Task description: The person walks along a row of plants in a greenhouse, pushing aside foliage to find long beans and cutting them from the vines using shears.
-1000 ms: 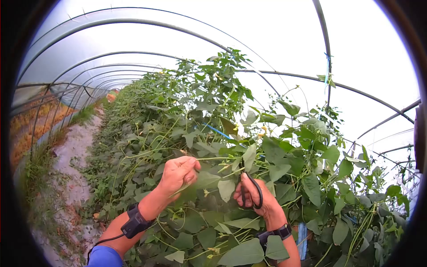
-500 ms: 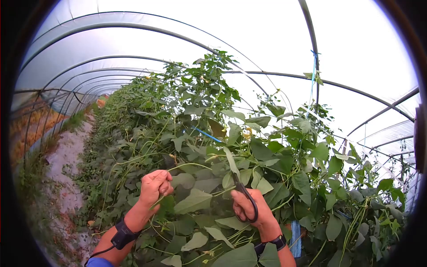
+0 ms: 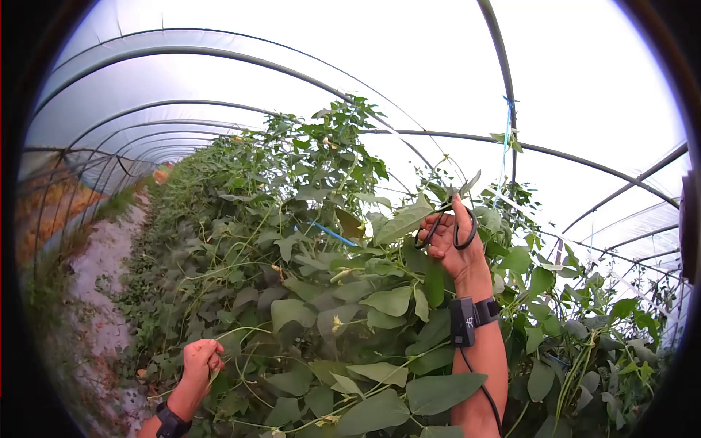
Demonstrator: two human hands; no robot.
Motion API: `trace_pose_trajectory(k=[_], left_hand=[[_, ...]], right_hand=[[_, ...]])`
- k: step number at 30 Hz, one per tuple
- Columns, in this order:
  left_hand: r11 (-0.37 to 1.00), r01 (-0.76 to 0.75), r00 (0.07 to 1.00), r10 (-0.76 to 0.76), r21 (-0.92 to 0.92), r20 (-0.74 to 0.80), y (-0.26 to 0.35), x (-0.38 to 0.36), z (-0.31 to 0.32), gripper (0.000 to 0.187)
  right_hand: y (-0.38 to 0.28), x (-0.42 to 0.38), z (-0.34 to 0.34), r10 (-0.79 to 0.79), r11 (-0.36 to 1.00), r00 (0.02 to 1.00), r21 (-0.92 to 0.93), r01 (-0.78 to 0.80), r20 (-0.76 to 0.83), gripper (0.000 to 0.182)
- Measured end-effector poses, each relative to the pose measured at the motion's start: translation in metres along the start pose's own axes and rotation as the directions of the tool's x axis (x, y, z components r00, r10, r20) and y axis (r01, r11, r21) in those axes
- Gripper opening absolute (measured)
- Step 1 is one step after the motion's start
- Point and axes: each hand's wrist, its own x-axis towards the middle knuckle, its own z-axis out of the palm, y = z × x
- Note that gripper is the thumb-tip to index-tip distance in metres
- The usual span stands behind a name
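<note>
My left hand (image 3: pixel 201 359) is closed at the lower left around a thin green vine stem (image 3: pixel 242 329), which arches off to the right into the leaves. My right hand (image 3: pixel 461 237) is raised high on the right with the black-handled scissors (image 3: pixel 474 232) in it, fingers through the loops. The blades are mostly hidden among leaves near the fingertips. A broad leaf (image 3: pixel 404 221) lies just left of the scissors. Both wrists wear black bands, and the right one carries a small box (image 3: pixel 461 322) with a cable down the forearm.
Dense climbing bean-like plants (image 3: pixel 292 219) fill the middle and right. A pale path (image 3: pixel 109 270) runs along the left. Grey hoops (image 3: pixel 504 66) carry clear plastic overhead. Blue ties (image 3: pixel 332 233) and a hanging blue string (image 3: pixel 504 146) are among the vines.
My right hand with the scissors has risen from mid-foliage to the upper leaves. My left hand has moved down and left, still gripping a stem. The view has tipped slightly upward.
</note>
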Motion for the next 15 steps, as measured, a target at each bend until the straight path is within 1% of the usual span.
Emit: trace_pose_trajectory(k=[1,2,3,4,5,6,8,9,11,12,14,15], left_hand=[[1.000,0.012,0.999,-0.011,0.016,-0.050,-0.003,-0.005,-0.009,0.026],[0.999,0.030,0.995,-0.027,0.029,-0.101,-0.007,-0.012,-0.018,0.025],[0.999,0.028,0.994,-0.025,0.023,-0.106,-0.012,-0.019,-0.028,0.025],[0.998,0.053,0.988,-0.050,0.019,-0.148,-0.015,-0.024,-0.039,0.025],[0.997,0.082,0.979,-0.077,0.018,-0.187,-0.020,-0.031,-0.050,0.025],[0.996,0.084,0.980,-0.079,0.020,-0.185,-0.027,-0.039,-0.062,0.025],[0.981,0.170,0.953,-0.139,0.097,-0.268,-0.046,-0.057,-0.085,0.025],[0.980,0.169,0.955,-0.137,0.102,-0.264,-0.053,-0.065,-0.095,0.025],[0.958,0.286,0.909,-0.273,-0.005,-0.316,-0.069,-0.083,-0.113,0.014],[0.956,0.292,0.909,-0.278,0.000,-0.310,-0.077,-0.089,-0.123,0.014],[0.912,0.405,0.846,-0.347,0.064,-0.405,-0.092,-0.101,-0.136,0.018],[0.909,0.411,0.846,-0.354,0.065,-0.400,-0.097,-0.109,-0.138,0.018]], right_hand=[[0.001,0.005,0.002,-0.002,1.000,1.000,-0.001,0.002,0.007,0.055],[0.002,0.010,0.004,-0.016,0.999,1.000,0.034,0.017,-0.025,0.054],[0.003,0.013,0.006,-0.030,0.997,0.998,0.068,0.034,-0.057,0.053],[0.007,0.013,0.007,-0.030,0.995,0.998,0.090,0.035,-0.054,0.049],[0.011,0.010,0.007,-0.029,0.995,0.998,0.090,0.034,-0.054,0.049],[0.015,0.006,0.007,-0.036,0.997,0.998,0.071,0.039,-0.042,0.048],[0.021,-0.008,0.009,-0.033,0.997,0.999,0.061,0.035,-0.043,0.045],[0.026,-0.013,0.007,-0.035,0.997,0.998,0.064,0.038,-0.047,0.045],[0.033,-0.024,0.004,-0.010,1.000,0.997,0.015,0.011,-0.081,0.044],[0.035,-0.031,0.005,-0.006,1.000,0.997,0.028,0.008,-0.072,0.043],[0.045,-0.040,-0.003,0.021,1.000,0.998,-0.009,-0.022,-0.053,0.044],[0.050,-0.045,-0.005,0.031,0.999,0.999,-0.016,-0.032,-0.043,0.044]])
